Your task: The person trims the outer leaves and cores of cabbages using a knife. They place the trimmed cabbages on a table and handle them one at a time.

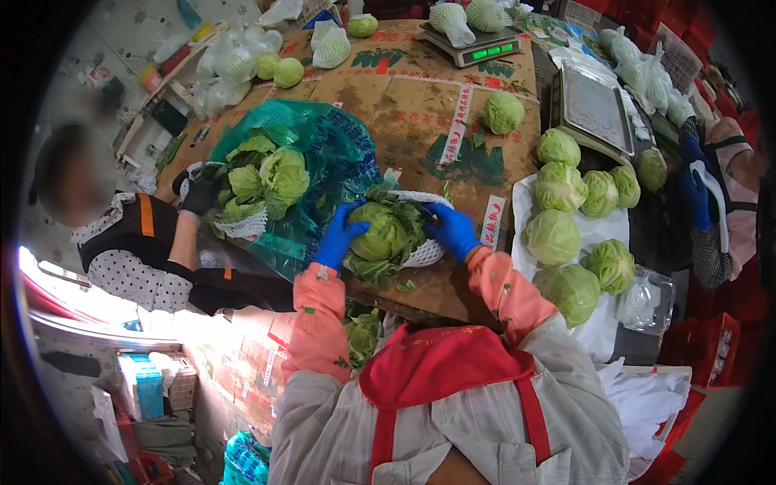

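Note:
A green cabbage [381, 231] with loose dark outer leaves lies on the cardboard-covered table before me. My left hand [341, 235], in a blue glove, is on the cabbage's left side, its thumb against the head. My right hand [450, 229], also blue-gloved, grips the outer leaves at the right; its fingertips are partly hidden. White foam netting [424, 253] lies under and behind the cabbage at the right. Just left of my hands, a green-blue plastic bag [330, 139] spreads open with leafy cabbages [284, 176] on it.
A co-worker's dark-gloved hand [203, 191] touches leaves at the left. Trimmed cabbages [553, 236] stand on white sheeting at the right, beside a clear plastic container [647, 300] and a scale [594, 109]. Another scale [467, 45] holds netted cabbages at the back. Another co-worker is far right.

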`<state>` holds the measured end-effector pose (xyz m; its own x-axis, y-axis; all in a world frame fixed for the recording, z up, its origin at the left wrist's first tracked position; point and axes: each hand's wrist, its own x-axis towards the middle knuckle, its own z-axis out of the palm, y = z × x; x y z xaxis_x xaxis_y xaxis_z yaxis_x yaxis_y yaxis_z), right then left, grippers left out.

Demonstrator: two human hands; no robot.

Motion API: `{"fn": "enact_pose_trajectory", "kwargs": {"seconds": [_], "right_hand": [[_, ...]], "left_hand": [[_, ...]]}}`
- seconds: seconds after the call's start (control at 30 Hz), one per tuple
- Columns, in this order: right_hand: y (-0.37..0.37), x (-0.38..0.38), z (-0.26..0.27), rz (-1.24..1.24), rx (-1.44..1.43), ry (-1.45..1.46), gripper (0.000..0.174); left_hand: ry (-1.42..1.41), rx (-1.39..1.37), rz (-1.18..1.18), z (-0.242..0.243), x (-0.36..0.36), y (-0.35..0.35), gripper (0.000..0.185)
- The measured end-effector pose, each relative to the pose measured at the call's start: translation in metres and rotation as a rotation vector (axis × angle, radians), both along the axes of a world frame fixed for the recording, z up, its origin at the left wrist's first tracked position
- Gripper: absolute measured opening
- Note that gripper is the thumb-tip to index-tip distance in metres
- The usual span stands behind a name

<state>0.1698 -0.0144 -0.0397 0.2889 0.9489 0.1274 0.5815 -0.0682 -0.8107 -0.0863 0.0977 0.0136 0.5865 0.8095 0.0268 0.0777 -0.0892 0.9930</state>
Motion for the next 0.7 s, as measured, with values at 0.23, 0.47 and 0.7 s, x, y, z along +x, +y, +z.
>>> {"fn": "enact_pose_trajectory", "kwargs": {"seconds": [0.23,0.47,0.7], "right_hand": [[0.029,0.024,0.021,0.073,-0.071,-0.038,0.04],[-0.003,0.0,0.031,-0.116,0.057,-0.089,0.032],[-0.041,-0.014,0.023,-0.177,0.12,-0.103,0.036]], "left_hand": [[0.064,0.323,0.134,-0.011,0.008,-0.028,0.065],[-0.326,-0.147,0.229,-0.024,0.03,-0.061,0.062],[0.366,0.508,0.14,0.022,0.072,-0.088,0.074]]}}
